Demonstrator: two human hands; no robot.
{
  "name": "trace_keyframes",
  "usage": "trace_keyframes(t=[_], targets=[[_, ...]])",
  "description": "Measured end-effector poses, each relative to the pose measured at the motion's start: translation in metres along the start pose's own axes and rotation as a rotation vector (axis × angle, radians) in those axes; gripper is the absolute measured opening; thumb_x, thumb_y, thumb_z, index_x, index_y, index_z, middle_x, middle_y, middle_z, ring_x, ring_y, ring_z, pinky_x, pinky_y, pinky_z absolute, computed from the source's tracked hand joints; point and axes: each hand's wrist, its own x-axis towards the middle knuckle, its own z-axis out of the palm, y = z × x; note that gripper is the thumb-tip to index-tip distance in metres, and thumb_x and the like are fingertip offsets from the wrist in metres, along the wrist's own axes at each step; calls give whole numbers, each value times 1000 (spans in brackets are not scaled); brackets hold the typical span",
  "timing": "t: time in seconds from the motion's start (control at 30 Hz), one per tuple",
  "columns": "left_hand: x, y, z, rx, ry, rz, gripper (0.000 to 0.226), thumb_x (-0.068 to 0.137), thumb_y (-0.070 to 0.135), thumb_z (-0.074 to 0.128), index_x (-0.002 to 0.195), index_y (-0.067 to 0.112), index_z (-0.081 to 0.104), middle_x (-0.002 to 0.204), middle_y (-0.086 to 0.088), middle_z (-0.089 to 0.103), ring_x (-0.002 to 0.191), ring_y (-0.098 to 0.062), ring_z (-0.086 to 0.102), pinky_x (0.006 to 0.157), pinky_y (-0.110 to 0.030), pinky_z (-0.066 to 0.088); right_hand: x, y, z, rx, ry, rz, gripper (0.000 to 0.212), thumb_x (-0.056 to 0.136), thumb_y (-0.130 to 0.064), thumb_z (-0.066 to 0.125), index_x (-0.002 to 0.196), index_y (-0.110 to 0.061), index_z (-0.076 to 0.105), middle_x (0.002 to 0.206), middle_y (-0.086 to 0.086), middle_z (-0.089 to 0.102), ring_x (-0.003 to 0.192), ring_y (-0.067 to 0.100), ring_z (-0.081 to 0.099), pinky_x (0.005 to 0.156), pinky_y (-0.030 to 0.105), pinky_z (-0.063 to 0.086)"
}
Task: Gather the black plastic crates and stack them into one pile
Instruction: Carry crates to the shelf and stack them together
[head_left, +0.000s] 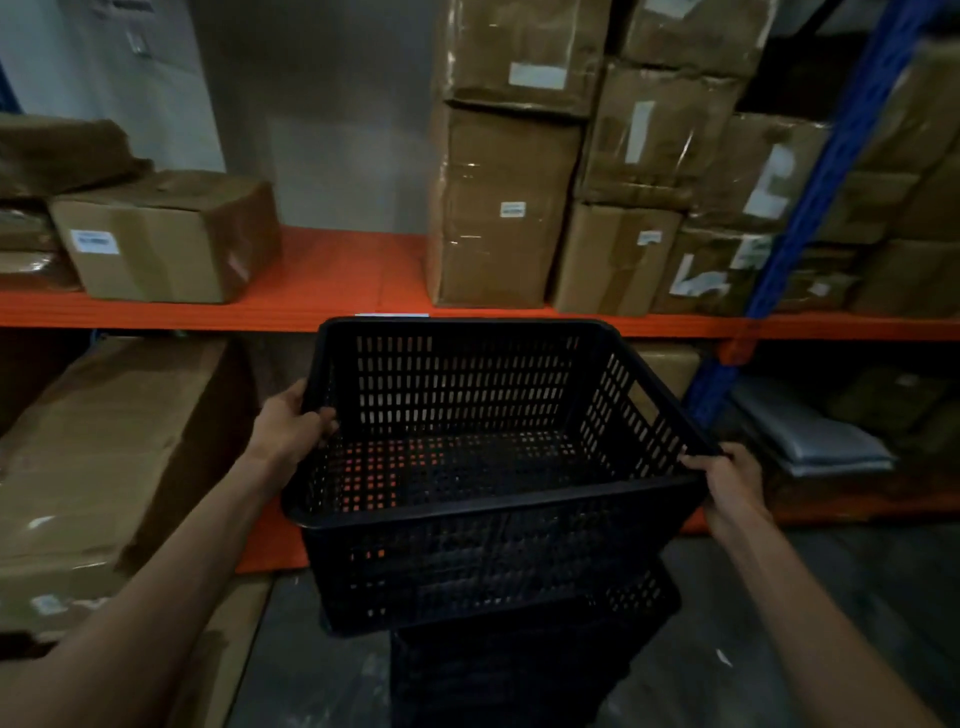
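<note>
A black perforated plastic crate is held up in front of me, open side up and tilted slightly. My left hand grips its left rim, fingers curled over the edge. Over on the near right corner, my right hand holds the rim. Directly under the held crate stands a pile of black crates on the floor; its top is hidden by the held crate, so I cannot tell whether they touch.
An orange shelf with cardboard boxes runs across at chest height; taller boxes fill its right side. A blue rack upright stands right. Large boxes sit low left. Grey floor lies around the pile.
</note>
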Motion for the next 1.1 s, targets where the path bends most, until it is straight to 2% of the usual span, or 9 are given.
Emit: trace_keyframes(t=[0.1,0.2,0.33,0.43,0.57,0.67,0.87,0.93,1.1], targets=[[-6,0,45,43,23,-13,47,81,-6,59,114,27,62,91,-7,69,80,-22,62,81,-41,54,30,10,-27,10,14,36,26,67,5,60,78,-17,53,99,19,60,93,35,59,81,54,51],[-12,-3,78,97,46,-10,47,80,-5,61,120,21,63,97,-10,69,85,-22,62,87,-42,54,55,23,-45,31,20,55,28,68,8,54,88,-13,54,102,19,59,94,34,58,83,51,51],[-15,-5,104,136,55,-32,49,78,-5,62,118,23,64,94,-7,69,82,-20,62,79,-33,52,69,38,-58,-1,55,24,25,71,6,51,91,-10,52,96,16,55,87,29,53,72,42,44],[-16,-10,116,152,49,-65,50,79,-6,60,119,23,64,94,-6,68,84,-21,63,81,-35,53,75,50,-66,-52,46,9,24,75,5,51,95,-9,50,95,15,53,83,27,50,67,37,38],[-22,-25,123,149,24,-110,51,84,-3,60,129,22,58,96,-4,68,80,-18,62,76,-31,53,86,67,-74,-116,-3,22,22,77,2,52,94,-11,49,87,12,52,76,25,51,61,33,39],[-22,-28,125,162,20,-102,54,84,0,62,132,24,56,96,-1,68,78,-14,62,75,-29,52,91,69,-75,-151,-4,-14,20,78,2,52,91,-12,47,79,7,48,66,19,45,47,22,39],[-13,-22,131,233,28,-108,48,83,2,64,125,24,61,97,-5,70,78,-16,62,74,-28,48,98,66,-73,-150,-41,-11,24,80,1,52,81,-21,43,88,10,48,72,23,47,57,33,35],[-11,-22,131,256,32,-101,47,81,2,65,122,25,62,93,-2,69,73,-14,61,71,-27,47,99,64,-72,-164,-51,-22,22,80,2,52,83,-18,43,88,9,47,73,22,47,58,33,35],[-7,-24,129,259,14,-121,46,81,4,67,119,28,62,93,-1,70,77,-17,64,77,-30,54,102,64,-73,-219,-71,-68,19,81,2,53,92,-11,43,89,10,46,74,21,45,57,31,34]])
